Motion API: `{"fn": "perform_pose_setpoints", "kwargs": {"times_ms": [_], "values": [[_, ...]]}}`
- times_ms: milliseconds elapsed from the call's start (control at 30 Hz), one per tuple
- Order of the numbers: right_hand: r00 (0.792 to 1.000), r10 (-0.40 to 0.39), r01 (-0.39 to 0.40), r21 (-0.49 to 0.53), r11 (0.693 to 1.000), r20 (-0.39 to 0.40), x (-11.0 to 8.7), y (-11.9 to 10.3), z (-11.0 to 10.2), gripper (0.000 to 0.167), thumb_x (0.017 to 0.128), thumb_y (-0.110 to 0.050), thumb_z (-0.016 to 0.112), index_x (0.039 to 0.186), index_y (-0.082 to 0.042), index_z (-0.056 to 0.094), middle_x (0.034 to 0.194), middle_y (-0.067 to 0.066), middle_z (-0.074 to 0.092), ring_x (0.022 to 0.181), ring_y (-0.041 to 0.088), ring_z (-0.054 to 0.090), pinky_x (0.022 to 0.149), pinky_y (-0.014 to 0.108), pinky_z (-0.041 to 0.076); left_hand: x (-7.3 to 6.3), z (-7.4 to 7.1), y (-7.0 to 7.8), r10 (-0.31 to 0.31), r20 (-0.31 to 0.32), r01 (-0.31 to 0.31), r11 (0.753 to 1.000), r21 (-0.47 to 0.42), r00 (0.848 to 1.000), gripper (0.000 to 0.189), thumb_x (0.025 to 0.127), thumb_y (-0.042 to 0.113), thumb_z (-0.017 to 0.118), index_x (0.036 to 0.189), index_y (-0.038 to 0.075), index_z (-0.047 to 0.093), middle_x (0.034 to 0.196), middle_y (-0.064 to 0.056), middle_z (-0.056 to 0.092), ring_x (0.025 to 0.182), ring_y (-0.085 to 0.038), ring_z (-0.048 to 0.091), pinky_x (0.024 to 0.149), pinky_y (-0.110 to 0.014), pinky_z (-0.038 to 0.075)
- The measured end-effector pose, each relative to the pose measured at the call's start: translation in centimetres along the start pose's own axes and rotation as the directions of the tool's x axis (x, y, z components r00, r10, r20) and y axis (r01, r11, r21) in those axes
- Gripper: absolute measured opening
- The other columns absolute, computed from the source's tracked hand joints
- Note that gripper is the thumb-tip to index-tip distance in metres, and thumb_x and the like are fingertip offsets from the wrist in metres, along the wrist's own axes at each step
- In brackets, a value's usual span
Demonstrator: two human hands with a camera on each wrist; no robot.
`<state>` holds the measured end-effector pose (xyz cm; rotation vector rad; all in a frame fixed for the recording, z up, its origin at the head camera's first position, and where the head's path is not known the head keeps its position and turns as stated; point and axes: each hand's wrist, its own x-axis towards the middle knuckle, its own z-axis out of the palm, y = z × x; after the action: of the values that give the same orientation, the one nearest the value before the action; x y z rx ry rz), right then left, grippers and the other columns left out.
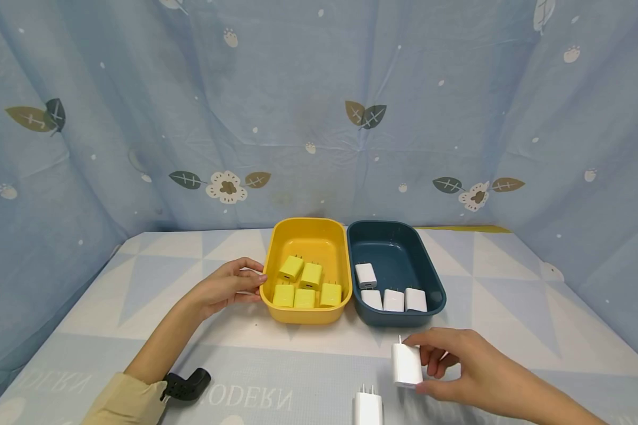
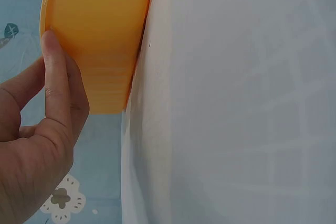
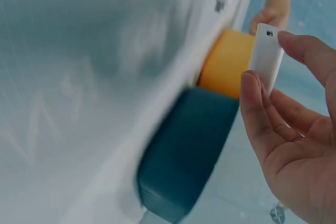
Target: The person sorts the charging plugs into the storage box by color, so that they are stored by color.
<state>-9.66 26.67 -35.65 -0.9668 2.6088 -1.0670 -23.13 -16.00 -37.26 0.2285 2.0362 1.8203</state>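
Note:
At the left side of a yellow bin (image 1: pixel 306 316), my left hand (image 1: pixel 234 286) grips the rim with its fingertips. The left wrist view shows those fingers (image 2: pixel 59 85) against the bin's outer wall. Several yellow charger plugs (image 1: pixel 311 275) lie inside this bin. My right hand (image 1: pixel 464 369) pinches a white charger plug (image 1: pixel 406 365) between thumb and fingers, in front of a dark blue bin (image 1: pixel 398 319). Its port end faces the right wrist camera, and the prongs point away from me in the head view. Several white charger plugs (image 1: pixel 393 300) sit at the near end of the blue bin.
Another white charger plug (image 1: pixel 368 408) lies on the patterned tablecloth (image 1: pixel 276 366) at the near edge of view. The two bins stand side by side. A blue printed curtain (image 1: pixel 308 118) hangs behind the table. A black device (image 1: pixel 187 385) is on my left wrist.

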Motion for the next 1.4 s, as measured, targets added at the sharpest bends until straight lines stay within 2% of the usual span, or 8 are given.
{"fn": "perform_pose_setpoints", "kwargs": {"times_ms": [133, 400, 900, 1133, 1400], "values": [[0.988, -0.125, 0.12, -0.052, 0.991, -0.097, 0.3, -0.1, -1.0, 0.042, 0.087, -0.023, 0.079, 0.123, -0.011, 0.063, 0.089, -0.009, 0.059, 0.077, 0.007, 0.06, 0.066, 0.025, 0.058, 0.1, 0.0, 0.0, 0.001, 0.0, -0.001, 1.0, -0.002, 1.0, 0.038, 0.099, 0.01, 0.062, 0.126, -0.005, 0.04, 0.103, -0.015, 0.062, 0.085, -0.02, 0.064, 0.079, -0.032, 0.06], [0.974, -0.159, 0.141, -0.119, 0.983, -0.159, 1.9, 0.2, -3.5, 0.045, 0.086, -0.022, 0.08, 0.125, -0.01, 0.063, 0.087, -0.008, 0.061, 0.078, 0.007, 0.061, 0.069, 0.025, 0.058, 0.1, 0.0, 0.1, 0.008, 0.012, -0.008, 1.0, -0.012, 1.0, 0.039, 0.099, 0.01, 0.063, 0.126, -0.006, 0.04, 0.105, -0.017, 0.061, 0.086, -0.02, 0.064, 0.079, -0.033, 0.059], [0.988, -0.027, 0.007, -0.127, 0.992, -0.152, 5.5, 3.3, -5.9, 0.047, 0.085, -0.018, 0.081, 0.125, -0.002, 0.063, 0.087, -0.002, 0.061, 0.079, 0.011, 0.062, 0.071, 0.025, 0.057, -0.1, 0.2, 0.3, -0.002, -0.006, 0.002, 1.0, 0.003, 1.0, 0.038, 0.099, 0.009, 0.062, 0.126, -0.006, 0.04, 0.103, -0.015, 0.062, 0.086, -0.02, 0.063, 0.079, -0.033, 0.06], [0.989, 0.01, -0.041, -0.212, 0.976, -0.144, 7.2, 4.6, -6.7, 0.046, 0.084, -0.018, 0.081, 0.123, 0.0, 0.064, 0.086, -0.005, 0.062, 0.077, 0.011, 0.06, 0.068, 0.025, 0.055, -0.1, 0.1, 0.1, 0.004, 0.002, -0.004, 1.0, -0.01, 1.0, 0.037, 0.098, 0.008, 0.062, 0.125, -0.006, 0.041, 0.102, -0.014, 0.062, 0.086, -0.02, 0.064, 0.08, -0.033, 0.059], [0.992, 0.031, -0.061, -0.238, 0.969, -0.126, 8.7, 5.5, -7.4, 0.049, 0.085, -0.02, 0.08, 0.124, 0.004, 0.062, 0.087, -0.005, 0.062, 0.077, 0.011, 0.06, 0.068, 0.026, 0.055, 0.0, 0.1, 0.0, 0.003, 0.002, -0.003, 1.0, -0.01, 1.0, 0.038, 0.098, 0.009, 0.063, 0.125, -0.006, 0.04, 0.1, -0.014, 0.062, 0.085, -0.02, 0.064, 0.08, -0.033, 0.059]]}}
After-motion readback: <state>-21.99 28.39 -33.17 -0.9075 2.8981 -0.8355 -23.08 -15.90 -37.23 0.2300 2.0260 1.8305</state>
